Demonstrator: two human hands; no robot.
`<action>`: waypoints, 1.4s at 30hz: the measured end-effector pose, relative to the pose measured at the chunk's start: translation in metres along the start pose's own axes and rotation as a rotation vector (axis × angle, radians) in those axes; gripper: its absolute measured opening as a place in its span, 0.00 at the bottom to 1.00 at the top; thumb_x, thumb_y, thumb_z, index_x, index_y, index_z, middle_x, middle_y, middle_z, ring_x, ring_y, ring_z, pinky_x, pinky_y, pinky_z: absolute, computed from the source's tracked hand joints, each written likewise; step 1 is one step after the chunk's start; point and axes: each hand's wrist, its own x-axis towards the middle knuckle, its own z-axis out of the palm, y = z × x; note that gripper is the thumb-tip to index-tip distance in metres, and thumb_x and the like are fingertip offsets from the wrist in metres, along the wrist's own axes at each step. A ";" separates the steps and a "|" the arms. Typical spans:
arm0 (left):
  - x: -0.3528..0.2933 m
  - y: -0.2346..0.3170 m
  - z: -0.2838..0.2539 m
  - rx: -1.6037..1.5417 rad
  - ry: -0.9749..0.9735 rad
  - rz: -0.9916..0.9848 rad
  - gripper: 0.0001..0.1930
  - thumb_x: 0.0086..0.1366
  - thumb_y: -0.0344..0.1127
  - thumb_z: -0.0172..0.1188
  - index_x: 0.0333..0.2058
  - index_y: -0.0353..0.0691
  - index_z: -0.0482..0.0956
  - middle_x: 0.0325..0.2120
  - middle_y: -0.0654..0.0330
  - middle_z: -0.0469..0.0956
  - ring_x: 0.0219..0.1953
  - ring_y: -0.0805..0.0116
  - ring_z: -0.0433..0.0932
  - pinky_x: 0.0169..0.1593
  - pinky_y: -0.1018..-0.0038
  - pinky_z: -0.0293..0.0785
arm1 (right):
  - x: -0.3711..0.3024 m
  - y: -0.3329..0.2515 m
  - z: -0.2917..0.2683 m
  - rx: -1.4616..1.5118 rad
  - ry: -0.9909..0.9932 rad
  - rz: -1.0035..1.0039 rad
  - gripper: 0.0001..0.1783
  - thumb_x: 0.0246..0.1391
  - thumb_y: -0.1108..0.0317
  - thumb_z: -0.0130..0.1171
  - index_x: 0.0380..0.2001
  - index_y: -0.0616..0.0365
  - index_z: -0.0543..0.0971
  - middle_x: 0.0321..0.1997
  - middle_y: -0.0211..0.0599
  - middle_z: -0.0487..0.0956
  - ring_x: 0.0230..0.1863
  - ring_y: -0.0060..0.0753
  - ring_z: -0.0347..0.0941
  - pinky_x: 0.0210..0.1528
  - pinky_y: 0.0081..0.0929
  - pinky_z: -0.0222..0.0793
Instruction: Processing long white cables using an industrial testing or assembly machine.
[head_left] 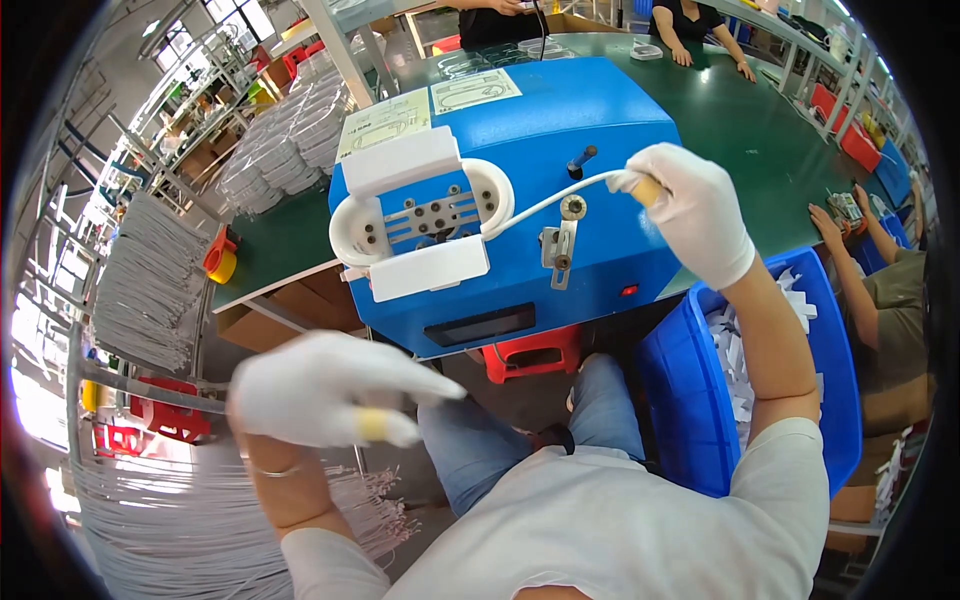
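Note:
A blue cable-winding machine (600,120) sits on the green table in front of me. White cable is wound in an oval around its metal winding head (432,215), between two white flaps (430,270). From the coil, a white cable (560,196) runs right, past a small roller on a bracket (563,250). My right hand (695,205), white-gloved with yellowish tape on a finger, is closed on this cable at the machine's right side. Lower left, my left hand (330,388), also gloved, is slightly blurred in the air below the machine. Its thumb and fingers are apart, with nothing between them.
A blue bin (690,400) with white scraps stands beside my right arm. Bundles of cable hang (150,285) and lie (190,530) on my left. A yellow-and-orange tape roll (221,258) and stacked clear trays (290,140) are left of the machine. Co-workers' hands (682,55) show beyond.

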 end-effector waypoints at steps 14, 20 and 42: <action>0.090 -0.001 -0.107 0.350 0.568 0.064 0.11 0.54 0.22 0.54 0.33 0.35 0.83 0.33 0.55 0.82 0.33 0.68 0.78 0.46 0.77 0.74 | 0.156 0.010 0.104 -0.042 -0.070 -0.484 0.07 0.50 0.67 0.57 0.33 0.48 0.81 0.33 0.36 0.79 0.35 0.40 0.76 0.39 0.31 0.73; 0.027 0.004 -0.099 0.408 0.636 -0.116 0.12 0.49 0.23 0.59 0.33 0.36 0.84 0.27 0.58 0.81 0.30 0.74 0.76 0.38 0.79 0.72 | 0.123 -0.046 0.065 0.143 0.153 -0.365 0.06 0.47 0.72 0.60 0.32 0.55 0.79 0.33 0.37 0.77 0.35 0.39 0.74 0.40 0.29 0.71; 0.054 -0.037 -0.022 0.680 1.245 0.155 0.07 0.52 0.30 0.59 0.31 0.43 0.82 0.29 0.59 0.77 0.34 0.60 0.76 0.38 0.70 0.73 | 0.114 -0.049 0.063 0.315 -0.476 -0.070 0.17 0.51 0.62 0.59 0.43 0.57 0.76 0.37 0.38 0.77 0.41 0.34 0.74 0.48 0.28 0.71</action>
